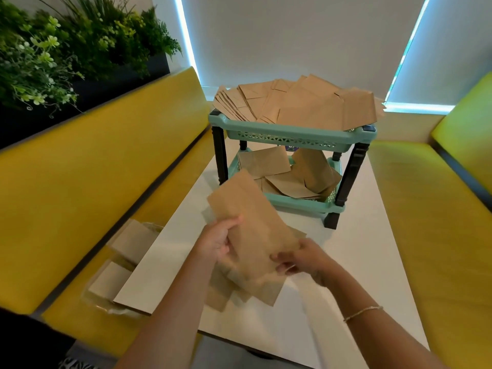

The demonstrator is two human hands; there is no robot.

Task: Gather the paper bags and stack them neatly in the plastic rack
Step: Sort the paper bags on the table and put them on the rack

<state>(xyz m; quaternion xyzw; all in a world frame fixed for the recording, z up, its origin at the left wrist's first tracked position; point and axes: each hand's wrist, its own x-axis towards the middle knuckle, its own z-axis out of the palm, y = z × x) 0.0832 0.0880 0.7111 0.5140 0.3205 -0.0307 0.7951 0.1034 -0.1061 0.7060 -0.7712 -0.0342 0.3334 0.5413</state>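
Note:
I hold a flat brown paper bag tilted above the white table. My left hand grips its left edge and my right hand pinches its lower right corner. Under it lie a few more paper bags in a loose pile on the table. Behind stands the teal plastic rack with black legs. Its top shelf holds a wide, untidy spread of paper bags, and its lower shelf holds several more bags lying askew.
A clear plastic pack of paper bags lies on the yellow bench seat at the left, beside the table edge. Another yellow-green bench runs along the right. Green plants stand behind the left backrest.

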